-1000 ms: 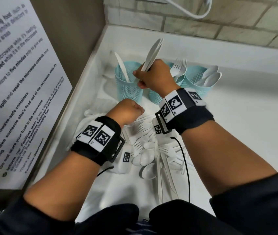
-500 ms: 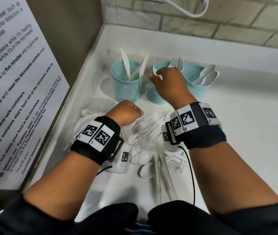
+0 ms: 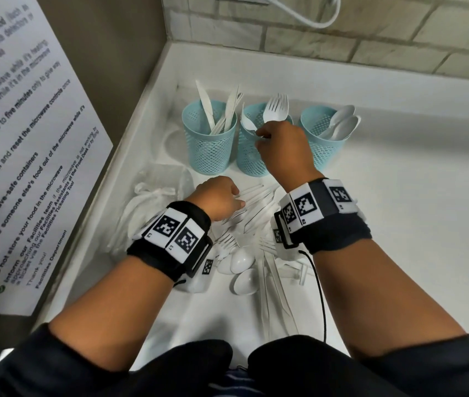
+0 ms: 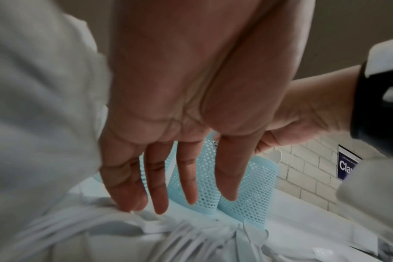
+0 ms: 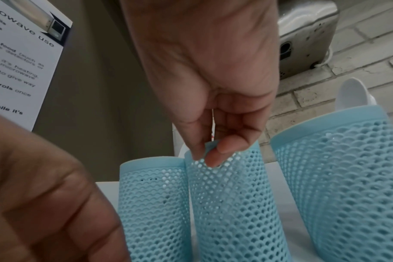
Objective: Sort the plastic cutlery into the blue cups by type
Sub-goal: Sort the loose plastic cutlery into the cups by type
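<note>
We see a white bench (image 3: 416, 213) that ends in a corner by a brick wall. On it stand three blue cups (image 3: 210, 144) in a row, close beside each other. Near them lies a loose pile of white plastic cutlery (image 3: 256, 247), and left of the pile a crumpled clear plastic bag (image 3: 156, 196).

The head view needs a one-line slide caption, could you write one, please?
Right hand at the middle cup holding forks; left hand on the loose cutlery pile.
</note>
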